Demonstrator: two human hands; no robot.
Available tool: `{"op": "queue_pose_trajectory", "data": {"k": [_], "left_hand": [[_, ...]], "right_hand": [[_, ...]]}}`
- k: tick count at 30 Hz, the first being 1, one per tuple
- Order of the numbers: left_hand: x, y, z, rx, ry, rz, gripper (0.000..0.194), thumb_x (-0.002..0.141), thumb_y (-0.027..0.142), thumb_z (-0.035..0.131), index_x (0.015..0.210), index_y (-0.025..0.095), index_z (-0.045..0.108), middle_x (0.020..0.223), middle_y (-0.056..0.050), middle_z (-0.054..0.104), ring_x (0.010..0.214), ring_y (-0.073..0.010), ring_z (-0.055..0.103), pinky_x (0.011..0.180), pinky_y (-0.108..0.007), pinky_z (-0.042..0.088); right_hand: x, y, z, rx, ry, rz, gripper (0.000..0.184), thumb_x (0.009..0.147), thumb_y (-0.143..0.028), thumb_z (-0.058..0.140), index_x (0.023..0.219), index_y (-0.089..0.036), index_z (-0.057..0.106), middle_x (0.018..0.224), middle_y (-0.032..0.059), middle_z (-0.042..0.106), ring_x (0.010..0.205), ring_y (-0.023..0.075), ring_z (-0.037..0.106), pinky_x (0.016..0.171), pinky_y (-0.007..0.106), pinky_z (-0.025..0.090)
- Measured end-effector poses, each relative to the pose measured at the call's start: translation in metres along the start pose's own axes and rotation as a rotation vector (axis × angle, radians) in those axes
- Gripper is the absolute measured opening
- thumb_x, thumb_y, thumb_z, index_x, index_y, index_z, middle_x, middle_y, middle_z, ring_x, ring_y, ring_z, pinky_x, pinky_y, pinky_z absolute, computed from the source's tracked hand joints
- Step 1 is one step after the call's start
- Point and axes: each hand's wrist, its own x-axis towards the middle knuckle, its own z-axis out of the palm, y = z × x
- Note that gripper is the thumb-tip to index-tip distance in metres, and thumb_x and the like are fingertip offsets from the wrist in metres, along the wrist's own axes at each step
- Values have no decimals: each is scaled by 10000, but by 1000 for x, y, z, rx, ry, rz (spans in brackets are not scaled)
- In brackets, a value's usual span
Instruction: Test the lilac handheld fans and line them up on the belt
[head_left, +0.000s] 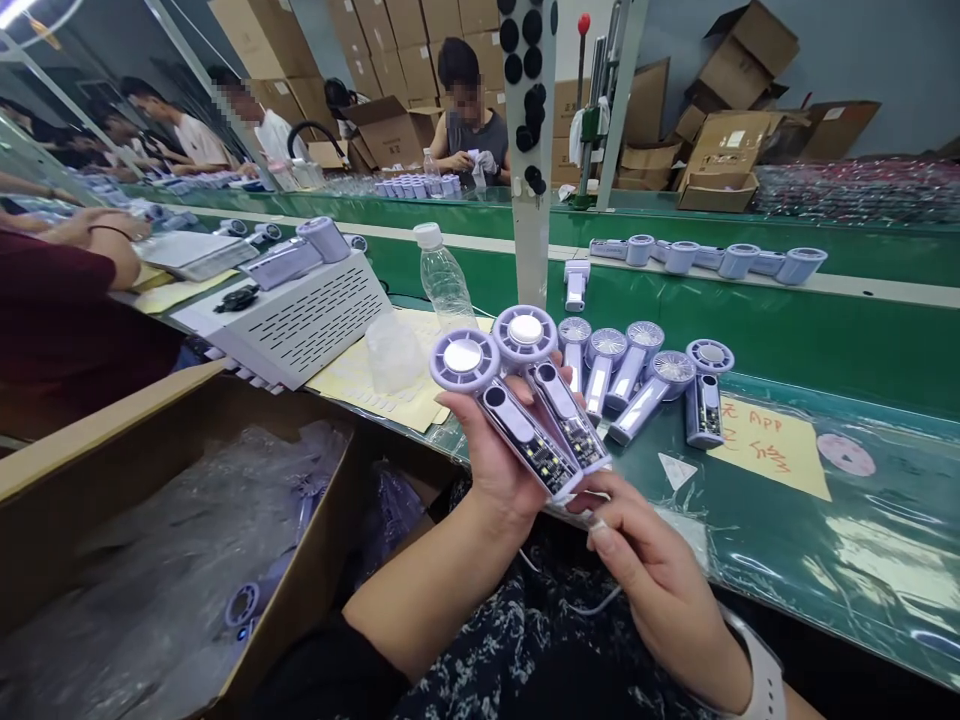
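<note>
My left hand [499, 465] grips two lavender handheld fans side by side, a left fan [529, 440] and a right fan [566, 420]. Their round heads point up and away, and circuit boards show through the handles. Just below the handle ends, my right hand [652, 560] is closed in a pinch. A thin white cable [596, 607] runs beneath it toward its fingers; its plug is mostly hidden. Beyond my hands lie several lavender fans [600, 375] on the green bench, and another fan with a visible board [705, 395] rests at their right.
A cardboard box [112, 420] with plastic bags and fans stands at lower left. A slotted metal unit [307, 315], a clear bottle [444, 275] and a yellow note [776, 445] are on the bench. More fans [739, 262] line the conveyor. Co-workers sit beyond and at left.
</note>
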Motion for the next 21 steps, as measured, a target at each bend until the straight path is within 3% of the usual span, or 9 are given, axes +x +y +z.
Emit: {"op": "queue_pose_trajectory", "data": {"k": [2, 5, 10, 13, 17, 19, 21], "left_hand": [[0, 1, -1, 4, -36, -19, 688, 688, 902, 622, 623, 217, 590, 1075, -56, 754, 1025, -300, 708, 837, -422, 595], [-2, -3, -5, 9, -146, 1, 663, 635, 864, 709, 625, 205, 637, 1095, -60, 752, 960, -273, 721, 831, -399, 607], [-5, -15, -14, 92, -255, 163, 674, 653, 869, 687, 686, 196, 705, 1001, -92, 763, 851, -256, 722, 800, -396, 619], [-4, -16, -16, 116, -247, 148, 693, 655, 887, 666, 674, 195, 685, 987, -90, 760, 910, -263, 727, 804, -370, 616], [3, -7, -15, 135, -193, 131, 702, 683, 898, 633, 805, 211, 706, 1030, -87, 758, 1052, -316, 721, 863, -423, 613], [4, -1, -16, 181, -142, 171, 638, 715, 829, 685, 894, 218, 723, 1094, -90, 757, 1168, -332, 687, 949, -440, 590], [1, 6, -20, 278, -148, 139, 538, 722, 682, 788, 990, 219, 735, 1143, -91, 758, 1217, -338, 666, 1006, -450, 565]], "right_hand": [[3, -2, -1, 15, 51, 68, 313, 1042, -368, 556, 777, -229, 650, 875, 48, 736, 824, 199, 699, 735, 269, 536], [5, -2, 2, 85, 100, 173, 403, 1046, -437, 549, 713, -218, 605, 527, -27, 571, 516, 146, 583, 551, 244, 463], [0, 1, 11, 229, 162, 340, 473, 1034, -552, 524, 691, -227, 522, 427, -75, 431, 403, 121, 477, 461, 235, 407], [-2, 3, 6, 159, 106, 313, 442, 1045, -529, 510, 736, -218, 565, 563, -22, 559, 544, 144, 561, 564, 255, 470], [9, 7, -22, -12, -11, 172, 395, 1045, -495, 499, 779, -225, 611, 935, 67, 663, 899, 230, 641, 795, 350, 529], [19, 9, -39, -201, 126, 114, 424, 1026, -517, 512, 736, -223, 607, 1162, 112, 654, 1138, 315, 606, 985, 478, 486], [28, 9, -50, -391, 352, 74, 350, 987, -552, 566, 922, -234, 698, 1462, 129, 532, 1413, 401, 425, 1162, 609, 319]]}}
